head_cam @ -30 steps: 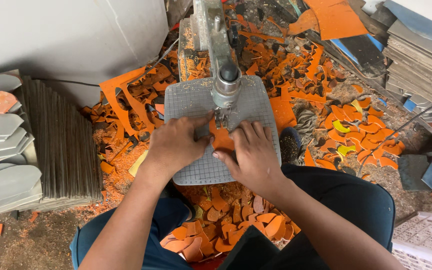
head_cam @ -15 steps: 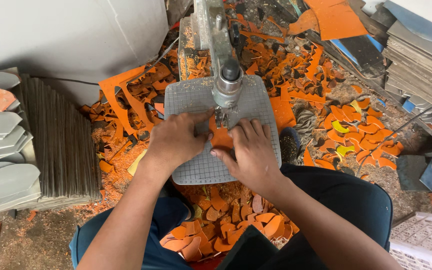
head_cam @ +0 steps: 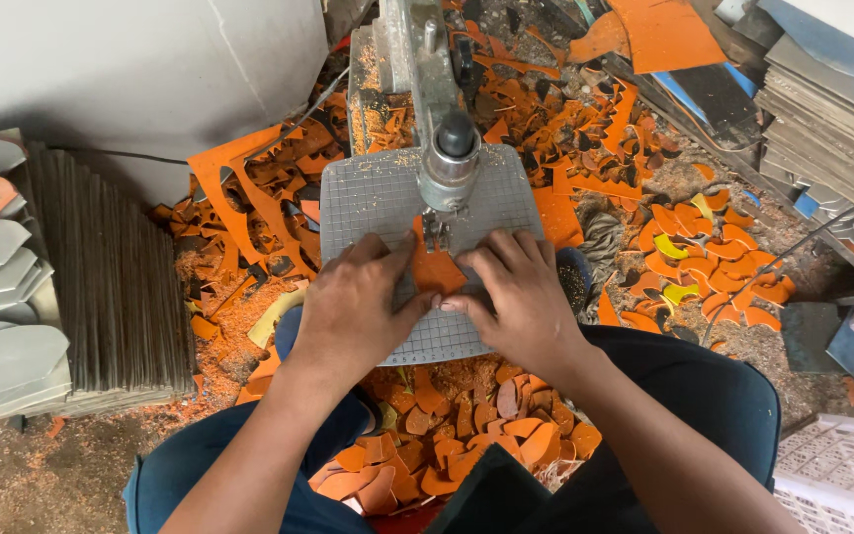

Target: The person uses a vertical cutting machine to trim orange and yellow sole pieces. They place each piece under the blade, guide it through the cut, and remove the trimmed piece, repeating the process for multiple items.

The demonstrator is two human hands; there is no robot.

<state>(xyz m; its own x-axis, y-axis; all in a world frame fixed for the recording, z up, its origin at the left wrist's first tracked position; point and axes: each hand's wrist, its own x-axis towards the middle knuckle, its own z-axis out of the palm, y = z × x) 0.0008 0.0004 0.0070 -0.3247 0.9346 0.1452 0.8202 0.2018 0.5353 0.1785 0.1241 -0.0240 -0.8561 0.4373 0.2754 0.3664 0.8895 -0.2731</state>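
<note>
Two hands press a small orange piece flat on a grey cutting table.

The orange piece (head_cam: 437, 269) lies on the grey grid table (head_cam: 368, 198), right under the metal saw head (head_cam: 449, 158). It sits between the two hands. The left hand (head_cam: 353, 311) lies flat, with its fingers spread a little, and its thumb and fingertips touch the left side of the piece. The right hand (head_cam: 516, 297) lies flat too, with its fingers pressing on the right side of the piece. Neither hand grips anything; both just push down. Lots of orange scraps (head_cam: 447, 445) lie on the floor between the person's knees and all around the machine. A stack of grey sheets (head_cam: 101, 277) stands well off to the left. A white plastic crate (head_cam: 837, 475) sits at the bottom right.
</note>
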